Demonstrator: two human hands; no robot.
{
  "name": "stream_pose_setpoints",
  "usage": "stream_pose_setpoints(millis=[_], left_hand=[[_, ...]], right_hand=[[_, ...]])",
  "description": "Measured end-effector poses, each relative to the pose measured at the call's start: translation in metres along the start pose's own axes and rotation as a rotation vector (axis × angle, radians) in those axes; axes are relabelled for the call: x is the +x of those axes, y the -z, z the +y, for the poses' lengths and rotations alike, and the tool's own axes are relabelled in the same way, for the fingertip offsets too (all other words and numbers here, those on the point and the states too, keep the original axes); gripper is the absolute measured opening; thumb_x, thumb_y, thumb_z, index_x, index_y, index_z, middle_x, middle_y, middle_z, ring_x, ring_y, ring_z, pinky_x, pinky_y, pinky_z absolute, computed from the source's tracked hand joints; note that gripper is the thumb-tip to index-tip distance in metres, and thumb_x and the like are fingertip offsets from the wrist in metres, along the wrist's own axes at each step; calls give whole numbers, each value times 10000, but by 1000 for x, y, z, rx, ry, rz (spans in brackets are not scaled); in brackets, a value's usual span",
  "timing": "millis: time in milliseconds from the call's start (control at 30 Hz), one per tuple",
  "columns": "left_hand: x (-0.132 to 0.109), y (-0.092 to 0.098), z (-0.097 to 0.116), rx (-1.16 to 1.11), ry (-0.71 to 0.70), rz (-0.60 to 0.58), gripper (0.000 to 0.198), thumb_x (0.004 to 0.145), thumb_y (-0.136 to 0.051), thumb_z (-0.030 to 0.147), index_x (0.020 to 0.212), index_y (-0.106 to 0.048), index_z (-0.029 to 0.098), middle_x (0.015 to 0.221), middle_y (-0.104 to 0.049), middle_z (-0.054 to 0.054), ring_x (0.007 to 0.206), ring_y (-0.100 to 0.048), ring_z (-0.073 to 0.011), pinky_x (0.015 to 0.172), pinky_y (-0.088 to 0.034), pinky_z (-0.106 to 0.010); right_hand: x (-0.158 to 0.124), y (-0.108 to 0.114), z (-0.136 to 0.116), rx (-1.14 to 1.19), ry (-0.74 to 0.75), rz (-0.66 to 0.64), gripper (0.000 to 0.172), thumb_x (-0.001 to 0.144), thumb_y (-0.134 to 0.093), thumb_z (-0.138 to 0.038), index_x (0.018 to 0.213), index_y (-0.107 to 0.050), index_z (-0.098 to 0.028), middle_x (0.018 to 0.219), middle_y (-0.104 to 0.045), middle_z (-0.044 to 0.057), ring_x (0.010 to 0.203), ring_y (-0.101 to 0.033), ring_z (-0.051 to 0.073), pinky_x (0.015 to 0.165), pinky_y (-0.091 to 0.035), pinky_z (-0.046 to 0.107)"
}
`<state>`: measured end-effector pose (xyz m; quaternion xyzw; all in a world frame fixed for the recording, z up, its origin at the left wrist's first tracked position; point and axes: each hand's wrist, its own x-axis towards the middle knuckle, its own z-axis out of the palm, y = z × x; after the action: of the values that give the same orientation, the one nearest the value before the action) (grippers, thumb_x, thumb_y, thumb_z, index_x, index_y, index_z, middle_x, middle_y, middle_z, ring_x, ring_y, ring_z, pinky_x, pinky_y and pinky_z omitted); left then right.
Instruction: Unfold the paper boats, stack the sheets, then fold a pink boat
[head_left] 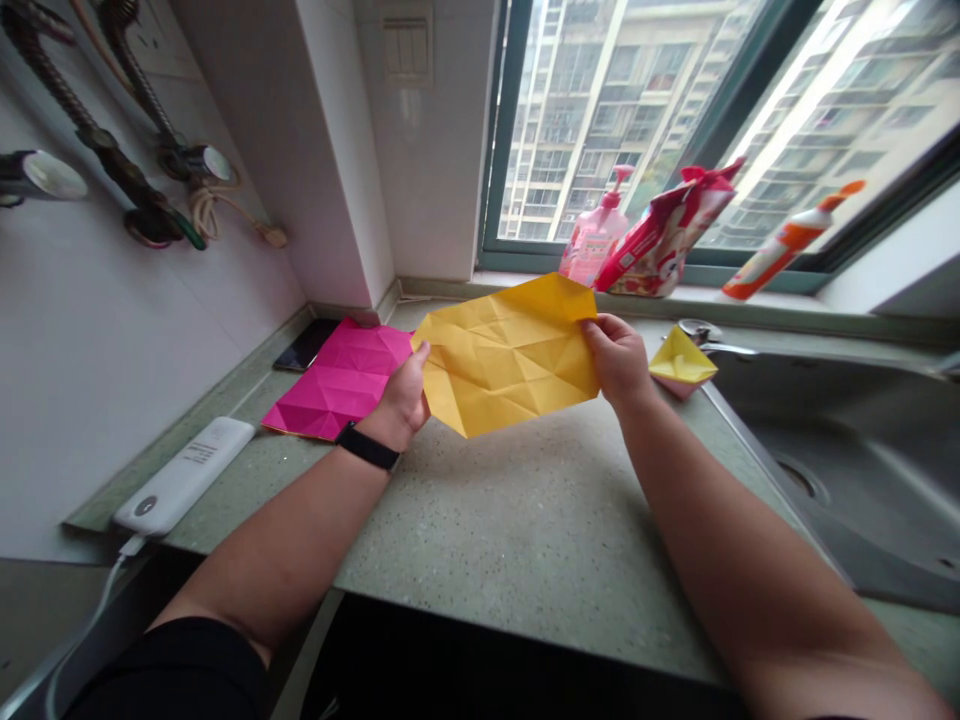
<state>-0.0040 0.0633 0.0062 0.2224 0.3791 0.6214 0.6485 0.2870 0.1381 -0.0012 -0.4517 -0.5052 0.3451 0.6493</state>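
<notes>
The yellow sheet (510, 355) hides most fingers of the left hand (405, 395) and some fingertips of the right hand (621, 358). Left of the sheet, the pink paper (334, 382) covers part of a dark slab (301, 346); lettering (204, 446) on the white device (184, 480) is illegibly small. Beyond the sheet, the red bag (667, 235) partly hides the pump bottle (591, 242). Right of it, the picture's edge cuts off the sink (885, 430).

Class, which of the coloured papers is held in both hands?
The creased golden sheet; the pink paper and small folded yellow piece lie unheld on either side.
</notes>
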Motion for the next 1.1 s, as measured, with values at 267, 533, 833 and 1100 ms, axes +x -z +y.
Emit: stream_pose_setpoints(millis=[267, 533, 833, 1100], left_hand=[[-26, 13, 6, 888, -1211, -271, 359, 1163, -488, 428, 1398, -683, 239, 1394, -720, -122, 1357, -659, -240, 1201, -526, -444], [-39, 4, -31, 1702, -893, -929, 436, 1116, -524, 188, 1483, -678, 367, 1539, -649, -79, 1455, -571, -272, 1279, -382, -589], [-58, 0, -30, 1803, -516, -1106, 515, 1125, -475, 619, 1538, -648, 365, 1664, -538, -113, 1577, -433, -382, 1313, -210, -708], [-63, -7, -49, 1914, -326, -724, 817, 1039, -549, 678, 1724, -389, 265, 1822, -290, -169, 1703, -156, -434, 1323, -5, -771]], right_hand=[[16, 15, 27, -185, -3, 176, 332, 870, -688, -353, 1175, -590, -264, 946, -661, -7, 808, -685, 172, 646, -547, 290], [25, 18, -5, 47, 57, 387, 159, 956, -569, -327, 1105, -547, -277, 851, -623, -43, 726, -673, 134, 599, -499, 222], [-43, -27, -88, -227, 725, -31, 132, 1017, -591, -276, 1038, -721, -272, 872, -704, -4, 777, -701, 171, 766, -589, 342], [-58, -41, -5, -730, 461, -839, 301, 1069, -552, -278, 1203, -820, -249, 1291, -791, 108, 1193, -748, 268, 1073, -596, 466]])
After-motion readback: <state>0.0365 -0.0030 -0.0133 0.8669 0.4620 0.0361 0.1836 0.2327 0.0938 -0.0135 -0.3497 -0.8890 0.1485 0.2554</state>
